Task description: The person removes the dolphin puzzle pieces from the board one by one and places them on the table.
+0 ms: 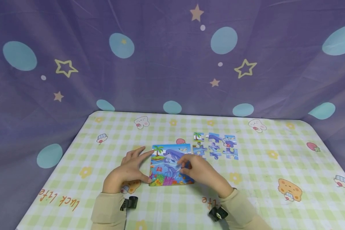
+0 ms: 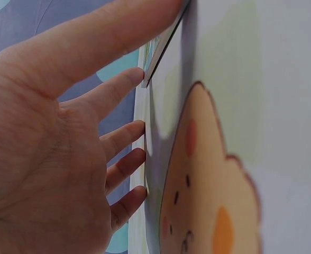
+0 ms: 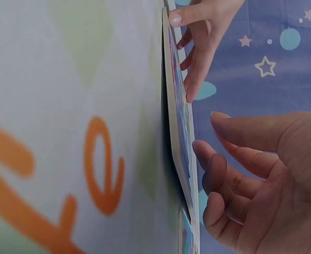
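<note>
A dolphin picture board (image 1: 161, 172) lies on the table, with a palm tree, a crab and coral printed on it. My left hand (image 1: 129, 169) is spread along its left side; the thumb touches the lower left corner and the index finger the upper left edge. Over the board's right half hovers my right hand (image 1: 196, 169), its fingers loosely bent. The right wrist view has that hand's thumb (image 3: 250, 132) and fingertips apart, with nothing seen between them. Several jigsaw pieces (image 1: 214, 138) with matching dolphin and palm scenes lie behind and right of the board.
A green-checked tablecloth (image 1: 264, 179) with printed cartoons and lettering covers the table. Behind it hangs a purple curtain (image 1: 172, 73) with stars and blue spots. The loose pieces sit in rough rows beside the board's right edge.
</note>
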Motion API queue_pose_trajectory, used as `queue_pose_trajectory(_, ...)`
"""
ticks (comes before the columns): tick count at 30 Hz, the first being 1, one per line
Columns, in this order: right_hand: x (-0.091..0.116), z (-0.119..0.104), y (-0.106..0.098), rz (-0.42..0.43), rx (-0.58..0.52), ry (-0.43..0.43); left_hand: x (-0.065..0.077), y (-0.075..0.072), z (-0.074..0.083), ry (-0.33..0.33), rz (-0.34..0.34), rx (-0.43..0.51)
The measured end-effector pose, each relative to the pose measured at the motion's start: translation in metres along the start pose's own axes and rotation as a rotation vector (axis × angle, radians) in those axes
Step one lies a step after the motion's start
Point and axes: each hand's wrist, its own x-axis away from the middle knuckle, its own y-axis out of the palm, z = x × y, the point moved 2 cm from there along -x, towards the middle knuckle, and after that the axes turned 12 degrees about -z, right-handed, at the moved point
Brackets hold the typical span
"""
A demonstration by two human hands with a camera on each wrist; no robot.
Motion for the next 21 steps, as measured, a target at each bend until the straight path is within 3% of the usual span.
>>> queue_pose_trajectory(11, -0.007, -0.010, 0.008, -0.043, 0.030, 0.012, -0.002, 0.001, 0.000, 0.004, 0.006, -0.011)
queue_pose_trajectory(21, -0.018, -0.023, 0.015, -0.093, 0.206, 0.083, -0.002, 0.001, 0.000, -0.010, 0.006, -0.017)
